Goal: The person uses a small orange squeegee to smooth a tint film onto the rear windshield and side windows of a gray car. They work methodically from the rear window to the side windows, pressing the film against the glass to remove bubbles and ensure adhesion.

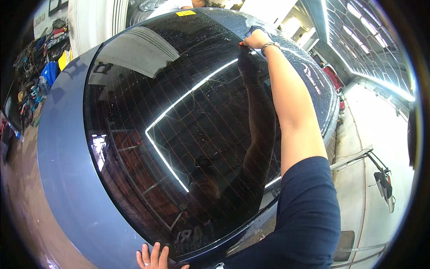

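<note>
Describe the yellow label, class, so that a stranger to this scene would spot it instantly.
On the grey-blue car, find the big dark window. Go to its far edge, left of the right hand. The label there is the only bright yellow patch on the glass.

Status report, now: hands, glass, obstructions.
Right hand at far right of dark window, grip unclear. Left hand, fingers spread, on blue-grey panel. Window speckled; yellow sticker near far edge.
</note>
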### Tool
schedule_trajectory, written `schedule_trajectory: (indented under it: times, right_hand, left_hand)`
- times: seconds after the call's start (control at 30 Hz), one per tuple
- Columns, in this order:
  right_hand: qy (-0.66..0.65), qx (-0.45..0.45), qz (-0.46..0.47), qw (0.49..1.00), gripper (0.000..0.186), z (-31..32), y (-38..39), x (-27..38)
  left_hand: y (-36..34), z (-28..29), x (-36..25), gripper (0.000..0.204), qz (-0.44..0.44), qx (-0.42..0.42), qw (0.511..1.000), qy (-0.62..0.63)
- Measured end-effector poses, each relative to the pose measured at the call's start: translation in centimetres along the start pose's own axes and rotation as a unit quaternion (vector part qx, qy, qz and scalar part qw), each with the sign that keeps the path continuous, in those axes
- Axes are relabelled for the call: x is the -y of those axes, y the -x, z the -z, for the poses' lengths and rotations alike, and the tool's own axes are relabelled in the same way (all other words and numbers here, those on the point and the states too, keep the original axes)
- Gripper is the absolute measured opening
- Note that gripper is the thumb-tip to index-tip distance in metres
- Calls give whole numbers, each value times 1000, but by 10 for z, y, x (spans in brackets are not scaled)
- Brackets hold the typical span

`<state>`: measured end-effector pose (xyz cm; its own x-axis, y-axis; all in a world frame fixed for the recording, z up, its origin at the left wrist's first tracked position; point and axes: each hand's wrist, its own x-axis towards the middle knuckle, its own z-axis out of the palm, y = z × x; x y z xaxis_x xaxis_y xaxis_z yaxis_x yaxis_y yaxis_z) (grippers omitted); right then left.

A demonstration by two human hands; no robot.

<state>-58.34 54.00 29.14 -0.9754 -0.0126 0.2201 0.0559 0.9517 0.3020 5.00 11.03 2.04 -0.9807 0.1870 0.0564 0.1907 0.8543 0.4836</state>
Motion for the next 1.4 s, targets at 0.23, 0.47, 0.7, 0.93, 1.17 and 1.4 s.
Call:
schedule_trajectory:
  times: [0.23, 0.47, 0.7, 0.93, 1.17, 1.4]
  right_hand:
    - [90, -22, 18, 996, 43, -32, -80, -8]
    - [75, 6, 57, 996, 39, -13, -23, -7]
    - [-86, -20, -22, 996, 41, 5, 135, -51]
    - [-164, -19, -104, 981, 35, 20, 299, -112]
    - [-213, -29, -123, 969, 38, 12, 386, -162]
    - [-192, -47, -84, 977, 39, 10, 329, -140]
  left_hand:
    - [0, -5, 7, 90, -17, 1, 1000, -2]
    - [-3, 2, -3, 88, -3, -9, 1000, -6]
    - [-2, 10, -6, 88, -23, -31, 999, 3]
    - [10, 1, -10, 86, -13, -48, 999, -18]
    - [15, -3, -8, 88, -13, -43, 999, -18]
    - [13, -2, -11, 89, -9, -47, 999, -14]
